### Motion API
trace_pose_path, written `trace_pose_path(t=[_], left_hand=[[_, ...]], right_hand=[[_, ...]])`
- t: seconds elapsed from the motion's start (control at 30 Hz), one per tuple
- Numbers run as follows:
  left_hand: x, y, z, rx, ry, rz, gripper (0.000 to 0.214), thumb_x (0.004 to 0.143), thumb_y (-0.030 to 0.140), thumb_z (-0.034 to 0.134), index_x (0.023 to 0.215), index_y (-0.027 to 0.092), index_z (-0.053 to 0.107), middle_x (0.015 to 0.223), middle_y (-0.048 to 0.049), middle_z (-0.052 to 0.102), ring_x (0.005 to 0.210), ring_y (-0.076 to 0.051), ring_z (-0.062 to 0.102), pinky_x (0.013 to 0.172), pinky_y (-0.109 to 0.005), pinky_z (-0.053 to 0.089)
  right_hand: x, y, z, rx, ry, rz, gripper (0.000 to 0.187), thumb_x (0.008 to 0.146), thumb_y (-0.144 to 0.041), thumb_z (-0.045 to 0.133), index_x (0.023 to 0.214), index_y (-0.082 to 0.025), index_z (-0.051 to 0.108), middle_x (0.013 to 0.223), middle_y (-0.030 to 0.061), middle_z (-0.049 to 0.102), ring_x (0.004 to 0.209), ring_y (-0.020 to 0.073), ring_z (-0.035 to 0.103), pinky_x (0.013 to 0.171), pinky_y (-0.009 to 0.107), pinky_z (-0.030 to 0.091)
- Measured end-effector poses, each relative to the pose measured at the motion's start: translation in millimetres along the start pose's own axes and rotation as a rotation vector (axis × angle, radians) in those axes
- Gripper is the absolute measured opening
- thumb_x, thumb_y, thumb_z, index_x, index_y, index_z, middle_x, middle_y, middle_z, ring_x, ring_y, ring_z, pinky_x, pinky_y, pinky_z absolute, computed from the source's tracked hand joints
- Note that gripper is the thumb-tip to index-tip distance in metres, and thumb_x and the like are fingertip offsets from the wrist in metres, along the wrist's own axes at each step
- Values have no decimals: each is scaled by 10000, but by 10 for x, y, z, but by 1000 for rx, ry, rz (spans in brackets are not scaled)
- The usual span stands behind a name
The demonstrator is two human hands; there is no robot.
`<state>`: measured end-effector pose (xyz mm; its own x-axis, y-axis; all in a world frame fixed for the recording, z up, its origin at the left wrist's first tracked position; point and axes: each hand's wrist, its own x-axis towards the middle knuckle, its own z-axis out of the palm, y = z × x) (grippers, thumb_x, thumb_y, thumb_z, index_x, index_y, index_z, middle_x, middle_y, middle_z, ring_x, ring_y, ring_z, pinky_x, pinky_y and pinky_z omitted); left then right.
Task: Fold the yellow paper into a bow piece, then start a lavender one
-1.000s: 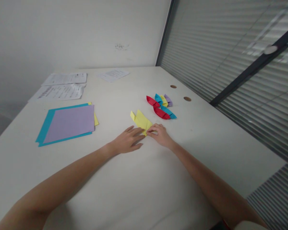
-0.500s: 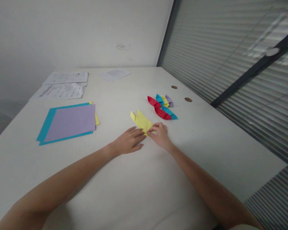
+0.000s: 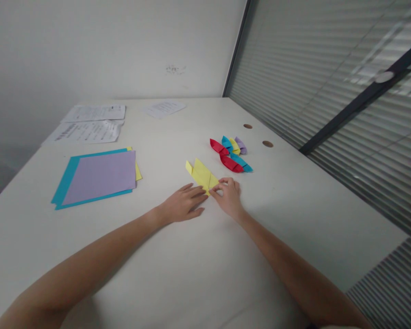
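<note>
Paper (image 3: pixel 202 174) in a two-hander: bracing with spread left hand (image 3: pixel 182 204), pinching near end with right-hand grip (image 3: pixel 229 195), probably against slipping; folded bits (image 3: pixel 231 163) parked beyond grip, outta the way I guess

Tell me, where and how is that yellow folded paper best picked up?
Probably by pinching the broader far tip of the yellow folded paper, coming from the far side: that end juts out uncovered, while the left hand and right hand touch it at its near end.
</note>
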<state>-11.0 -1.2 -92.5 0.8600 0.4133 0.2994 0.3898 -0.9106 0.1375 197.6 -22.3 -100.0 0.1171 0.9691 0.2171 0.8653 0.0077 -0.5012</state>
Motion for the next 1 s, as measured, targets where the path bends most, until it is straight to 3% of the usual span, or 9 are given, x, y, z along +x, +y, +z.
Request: trace_pose_path(t=[0.67,1.0], left_hand=[[17,-11,-10,10,-10,22,439,964,396,422,1313,156,533,1342,-147,562,1276,-243,511,1127,-456,346],[17,-14,-14,10,-24,19,440,965,392,404,1321,165,527,1352,-137,558,1260,-234,523,1130,-442,336]], right_hand=[[47,-80,-38,-35,-56,100,127,795,-341,665,756,-240,732,1175,74,533,1145,304,446,975,479,343],[48,-94,-49,-50,-60,72,142,805,-331,648,753,-226,728,1158,85,531,1124,299,445,953,487,345]])
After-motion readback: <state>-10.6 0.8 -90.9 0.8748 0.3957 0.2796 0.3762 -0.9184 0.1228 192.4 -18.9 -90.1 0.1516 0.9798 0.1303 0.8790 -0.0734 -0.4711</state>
